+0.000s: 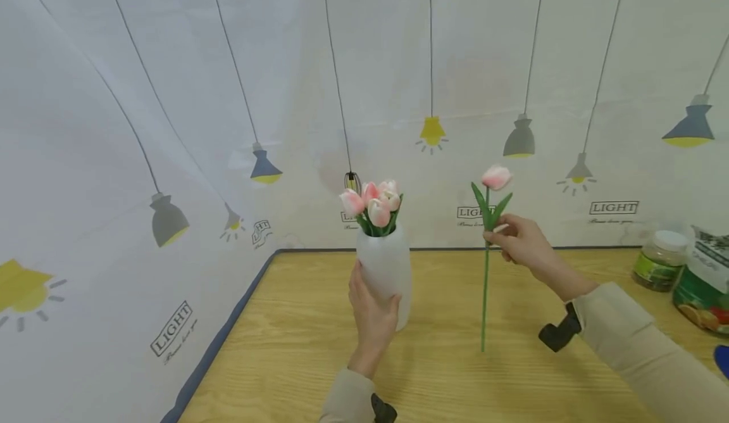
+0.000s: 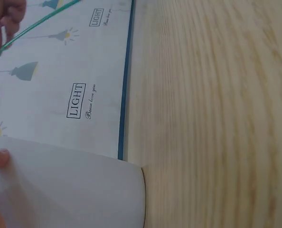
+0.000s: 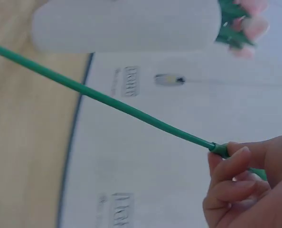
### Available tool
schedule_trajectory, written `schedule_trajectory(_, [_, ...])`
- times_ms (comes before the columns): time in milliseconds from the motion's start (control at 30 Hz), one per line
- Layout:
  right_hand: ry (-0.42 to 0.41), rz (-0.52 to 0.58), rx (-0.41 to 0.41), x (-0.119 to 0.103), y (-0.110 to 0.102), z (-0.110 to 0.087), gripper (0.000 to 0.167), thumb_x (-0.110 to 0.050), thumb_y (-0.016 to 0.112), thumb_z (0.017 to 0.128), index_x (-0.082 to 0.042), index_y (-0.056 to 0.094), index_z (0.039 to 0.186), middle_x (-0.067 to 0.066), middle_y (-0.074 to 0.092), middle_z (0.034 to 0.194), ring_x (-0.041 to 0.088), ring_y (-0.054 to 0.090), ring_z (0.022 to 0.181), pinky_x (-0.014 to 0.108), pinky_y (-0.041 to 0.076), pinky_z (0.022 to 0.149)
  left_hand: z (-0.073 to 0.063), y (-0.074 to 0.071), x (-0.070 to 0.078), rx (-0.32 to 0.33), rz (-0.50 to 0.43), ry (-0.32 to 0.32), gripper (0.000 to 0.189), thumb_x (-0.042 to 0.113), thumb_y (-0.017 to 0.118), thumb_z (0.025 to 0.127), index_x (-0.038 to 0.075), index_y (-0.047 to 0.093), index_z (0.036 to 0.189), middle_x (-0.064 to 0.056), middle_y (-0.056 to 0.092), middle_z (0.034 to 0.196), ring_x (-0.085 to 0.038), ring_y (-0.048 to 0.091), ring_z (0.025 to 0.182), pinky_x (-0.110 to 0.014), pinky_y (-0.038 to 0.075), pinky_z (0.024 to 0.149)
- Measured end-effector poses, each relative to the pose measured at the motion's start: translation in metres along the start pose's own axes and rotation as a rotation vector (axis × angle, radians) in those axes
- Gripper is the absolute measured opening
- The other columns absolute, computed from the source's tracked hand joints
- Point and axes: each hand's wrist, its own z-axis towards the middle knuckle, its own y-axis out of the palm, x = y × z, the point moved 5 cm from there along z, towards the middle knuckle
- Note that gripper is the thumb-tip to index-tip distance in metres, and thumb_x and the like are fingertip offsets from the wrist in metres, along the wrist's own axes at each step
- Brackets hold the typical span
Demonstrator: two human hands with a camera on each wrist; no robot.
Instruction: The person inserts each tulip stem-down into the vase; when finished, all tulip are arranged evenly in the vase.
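Note:
A white vase (image 1: 383,265) stands on the wooden table, with several pink-and-white tulips (image 1: 373,204) in its mouth. Around its lower body my left hand (image 1: 373,312) grips, thumb on the right side and fingers on the left. To the right of the vase, my right hand (image 1: 521,246) pinches a single tulip (image 1: 497,178) by its stem, just below the two leaves. This flower is upright, its green stem (image 3: 117,104) hanging down bare below the fingertips. In the left wrist view the vase's base (image 2: 131,190) touches the tabletop.
At the right stand a jar with a white lid (image 1: 660,261) and a green-and-white bag (image 1: 706,284). A blue object (image 1: 722,359) shows partly at the right edge. Behind the wooden table (image 1: 296,334) hangs a white lamp-printed sheet (image 1: 376,94), also along the left.

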Motion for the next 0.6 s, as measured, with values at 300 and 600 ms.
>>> schedule_trajectory(300, [-0.292,0.120,0.163,-0.114,-0.003,0.020,0.031,-0.027,0.054,0.087,-0.008,0.050,0.111,0.009,0.058,0.096,0.012,0.045,0.045,0.026,0.040,0.042,-0.001,0.003,-0.001,-0.017,-0.011,-0.020,0.098,0.005,0.075,0.065,0.015,0.014,0.141,-0.011,0.028,0.139,-0.036,0.032,0.123,-0.059,0.035,0.093])
schedule_trajectory(600, [-0.390,0.263,0.297,-0.173,-0.015,0.025,0.023,-0.020,0.057,0.085,-0.014,0.053,0.107,-0.001,0.057,0.086,0.010,0.042,0.041,0.021,0.036,0.039,0.001,0.003,-0.003,-0.007,-0.015,-0.028,0.099,0.004,0.076,0.064,0.017,0.015,0.141,-0.010,0.029,0.139,-0.035,0.033,0.123,-0.059,0.035,0.093])
